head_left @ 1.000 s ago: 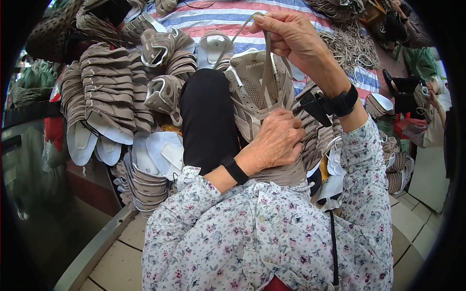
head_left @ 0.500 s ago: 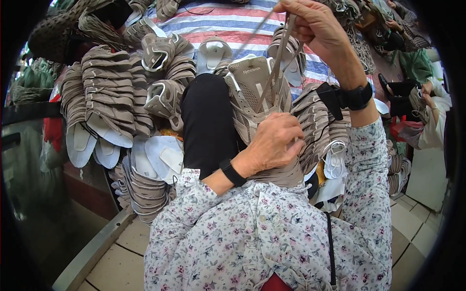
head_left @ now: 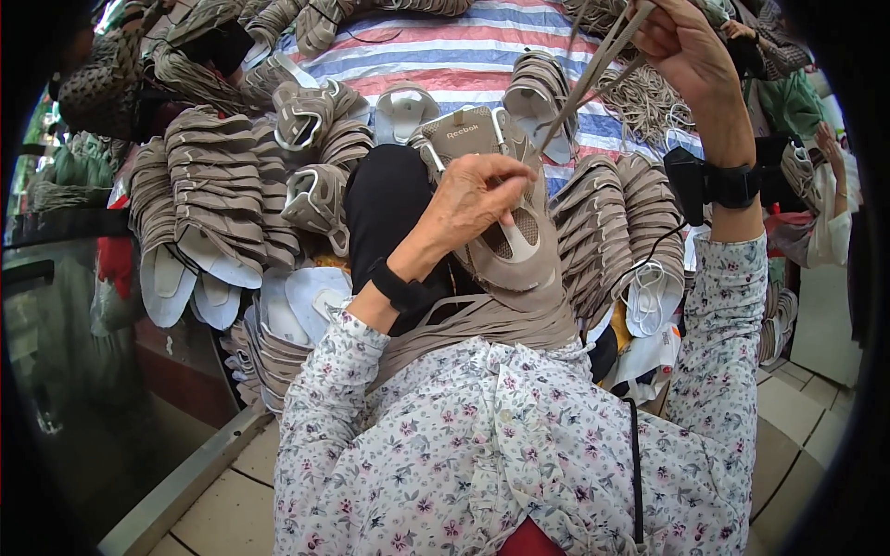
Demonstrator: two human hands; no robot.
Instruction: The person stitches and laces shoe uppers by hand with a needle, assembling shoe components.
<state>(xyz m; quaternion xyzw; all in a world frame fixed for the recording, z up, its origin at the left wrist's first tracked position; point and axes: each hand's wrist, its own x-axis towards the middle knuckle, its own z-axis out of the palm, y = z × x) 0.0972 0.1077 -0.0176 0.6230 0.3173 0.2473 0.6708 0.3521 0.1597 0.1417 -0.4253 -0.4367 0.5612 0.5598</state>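
Note:
A taupe sneaker upper (head_left: 505, 264) with a padded tongue lies over my lap, its toe toward me. Across its lacing area rests my left hand (head_left: 477, 199), fingers curled and closed on the upper near the eyelets; the fingertips are partly hidden. High at the right, my right hand (head_left: 688, 46) is closed on a flat taupe shoelace (head_left: 593, 79), which stretches up from beside the upper. More loose laces (head_left: 436, 329) drape over my lap below the shoe.
Stacks of uppers stand at the left (head_left: 213, 190) and right (head_left: 593, 222). A few single uppers (head_left: 315, 199) lie beside my dark-clothed knee (head_left: 385, 204). Beyond is a striped sheet (head_left: 426, 46) with a heap of laces (head_left: 644, 102). Another person's hand (head_left: 825, 139) shows at far right.
My right hand has moved up and right, drawing the lace out farther. My left hand has shifted up and left on the upper, uncovering its toe and the laces on my lap.

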